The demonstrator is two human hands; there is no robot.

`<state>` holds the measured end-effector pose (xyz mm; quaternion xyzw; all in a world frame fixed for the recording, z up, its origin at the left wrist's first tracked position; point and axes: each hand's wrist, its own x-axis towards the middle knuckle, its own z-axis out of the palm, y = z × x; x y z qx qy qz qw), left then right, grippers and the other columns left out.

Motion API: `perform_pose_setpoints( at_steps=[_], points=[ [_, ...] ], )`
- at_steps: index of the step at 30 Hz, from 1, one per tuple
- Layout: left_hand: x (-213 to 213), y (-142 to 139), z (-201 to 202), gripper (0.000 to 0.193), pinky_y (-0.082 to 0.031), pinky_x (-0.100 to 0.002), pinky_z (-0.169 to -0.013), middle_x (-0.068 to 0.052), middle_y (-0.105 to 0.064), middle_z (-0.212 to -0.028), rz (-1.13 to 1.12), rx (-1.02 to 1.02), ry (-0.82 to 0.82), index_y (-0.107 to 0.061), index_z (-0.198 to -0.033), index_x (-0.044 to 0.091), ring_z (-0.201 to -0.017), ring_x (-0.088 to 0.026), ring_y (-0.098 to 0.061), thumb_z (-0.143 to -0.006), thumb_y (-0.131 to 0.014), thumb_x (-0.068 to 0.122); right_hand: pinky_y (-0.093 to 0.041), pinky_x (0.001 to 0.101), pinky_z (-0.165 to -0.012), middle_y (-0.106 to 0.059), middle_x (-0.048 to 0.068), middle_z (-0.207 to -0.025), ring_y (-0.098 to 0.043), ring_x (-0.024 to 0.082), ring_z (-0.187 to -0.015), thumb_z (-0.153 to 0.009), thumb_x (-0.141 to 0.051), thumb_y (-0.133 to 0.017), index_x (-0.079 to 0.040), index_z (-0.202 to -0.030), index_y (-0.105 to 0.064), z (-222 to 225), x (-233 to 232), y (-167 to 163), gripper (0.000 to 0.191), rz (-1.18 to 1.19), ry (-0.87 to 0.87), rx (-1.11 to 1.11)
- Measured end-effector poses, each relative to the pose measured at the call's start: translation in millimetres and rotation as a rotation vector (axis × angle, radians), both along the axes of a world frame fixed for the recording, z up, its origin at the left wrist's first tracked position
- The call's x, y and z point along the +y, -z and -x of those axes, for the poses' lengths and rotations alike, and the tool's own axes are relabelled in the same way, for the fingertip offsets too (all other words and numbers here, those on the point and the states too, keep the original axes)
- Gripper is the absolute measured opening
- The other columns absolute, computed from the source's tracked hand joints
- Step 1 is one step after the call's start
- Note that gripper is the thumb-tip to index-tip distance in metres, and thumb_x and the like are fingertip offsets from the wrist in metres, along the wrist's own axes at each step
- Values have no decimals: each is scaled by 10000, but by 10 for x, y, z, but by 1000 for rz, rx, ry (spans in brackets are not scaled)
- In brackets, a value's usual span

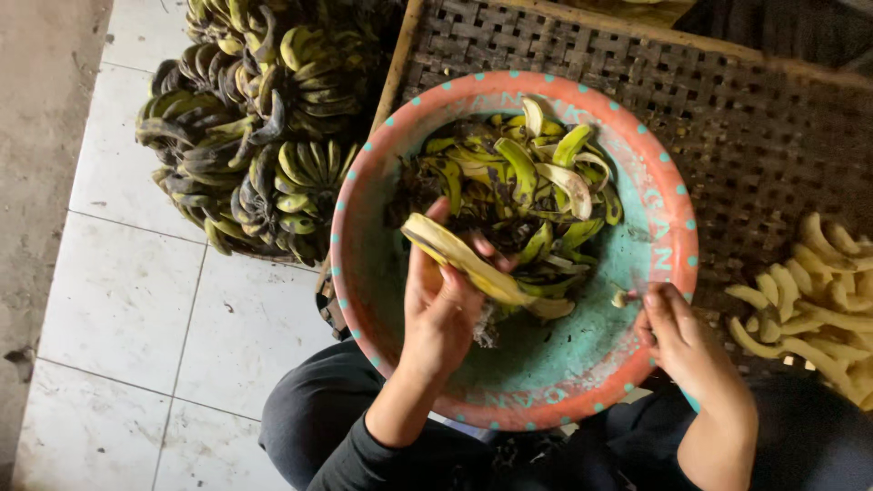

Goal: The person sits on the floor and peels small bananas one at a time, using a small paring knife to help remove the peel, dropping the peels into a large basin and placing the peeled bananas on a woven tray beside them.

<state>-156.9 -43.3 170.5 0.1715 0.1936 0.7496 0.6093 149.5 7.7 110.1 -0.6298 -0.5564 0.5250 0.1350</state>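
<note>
White tiled floor (118, 300), woven mat (755, 136). Centre: basin (364, 264) of peels (518, 182); left hand (441, 305) gripping half-peeled banana (464, 259); right hand (677, 341) pinching, perhaps, a knife. Three o'clock: peeled bananas (818, 300); ten o'clock: unpeeled bunches (255, 127) remaining.

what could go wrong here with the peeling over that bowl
The right hand seems to hold a small blade close to the left hand, whose grip is on the banana; a slip might nick a finger. The bowl rests on the lap and could tip, spilling the peels. A peeled banana might roll off the woven tray.
</note>
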Motion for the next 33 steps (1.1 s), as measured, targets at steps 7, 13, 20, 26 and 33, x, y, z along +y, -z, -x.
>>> perform_pose_setpoints(
  at_steps=[7, 13, 20, 26, 33],
  points=[
    [-22, 68, -96, 712, -482, -417, -1008, -76, -557, -1233, 49, -117, 163, -315, -1629, 68, -1118, -227, -587, -1068, -634, 367, -491, 256, -721, -648, 30, -897, -581, 124, -782, -982, -188, -667, -20, -1254, -614, 634, -365, -286, 325, -511, -146, 208],
    [-260, 78, -647, 594, -495, -371, -1024, -16, -569, -1225, 261, -55, 199, -387, -1562, 80, -1135, -164, -581, -1056, -551, 345, -430, 257, -617, -681, 82, -925, -480, 117, -644, -849, -113, -831, 7, -1115, -710, 686, -732, -336, 316, -455, 29, 299],
    [-446, 414, -1121, 533, -496, -372, -972, -75, -621, -1145, 223, -35, 291, -394, -1563, -9, -1084, -188, -605, -1138, -531, 282, -474, 247, -691, -675, 11, -888, -595, 77, -738, -1043, -73, -712, -24, -1024, -727, 412, -1157, -8, 55, -858, 177, 239],
    [-410, 420, -1157, 543, -513, -374, -983, -61, -639, -1184, 198, 83, 229, -363, -1567, 137, -1087, -176, -614, -1059, -543, 201, -467, 294, -599, -697, 71, -860, -557, 157, -604, -803, -105, -840, -12, -986, -714, 435, -1017, -150, 242, -841, 137, 170],
    [-258, 542, -901, 429, -513, -417, -1014, -113, -635, -1306, 135, 176, 255, -393, -1497, 64, -1236, -271, -620, -1101, -489, 198, -574, 314, -725, -750, 116, -953, -742, 221, -824, -930, -81, -760, -33, -1004, -730, 848, -895, -77, 92, -958, 182, 52]
  ],
)
